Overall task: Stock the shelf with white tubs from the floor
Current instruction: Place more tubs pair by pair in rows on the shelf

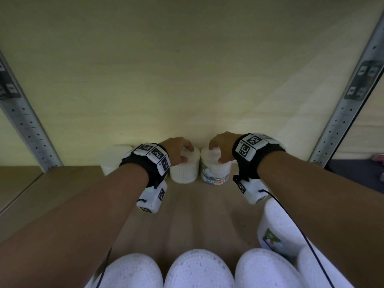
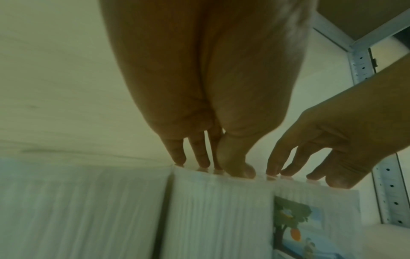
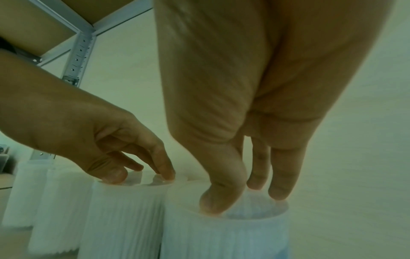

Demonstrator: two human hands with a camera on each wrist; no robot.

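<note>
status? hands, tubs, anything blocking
Left hand fingertips on plain tub lid. Right hand same on labelled tub. Both tubs upright, side by side at shelf back. Nothing blocking.

Both forearms reach forward side by side, bare, each wrist strapped with a black band carrying white marker blocks. The left hand [image 1: 176, 150] arches palm-down, fingers [image 2: 177, 154] and thumb curled downward with their tips in contact below. The right hand [image 1: 220, 147] mirrors it just beside, fingers [image 3: 281, 175] and thumb pointing down, tips pressed.
</note>
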